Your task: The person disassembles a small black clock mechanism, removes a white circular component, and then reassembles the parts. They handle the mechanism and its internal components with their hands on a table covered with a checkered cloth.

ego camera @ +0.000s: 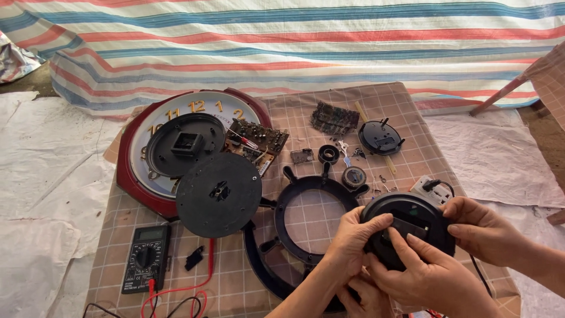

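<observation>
**Left hand and right hand together on a round black housing**

Left hand (353, 238): curled around the near-left edge of the round black plastic housing (412, 206), thumb laid over the rim. The grip looks meant to keep the part from turning.

Right hand (432, 280): comes up from below, fingers spread narrow across the housing's top face, fingertips pressing near the dark rectangular recess at its middle. It is holding the same part. Judged: one hand steadies while the other works the centre.

A third hand (488, 229) reaches in from the far side and pinches the housing's opposite edge. Whose it is cannot be told. Part of another hand shows beneath the housing, mostly hidden.

Landmark: the large red-rimmed wall clock with gold numerals (126, 182).
- The housing is held well to the right of the clock and nearer the viewer, lifted just off the brown checked cloth (400, 100).
- A flat black plastic disc (219, 194) overlaps the clock's lower right edge.
- An open black ring with lugs (282, 215) lies between the clock and the housing.
- A green-brown circuit board (259, 138) rests against the clock's right side.
- A black multimeter with red leads (146, 258) lies below the clock.

Parts are spread singly, likely so each stays findable.
</observation>
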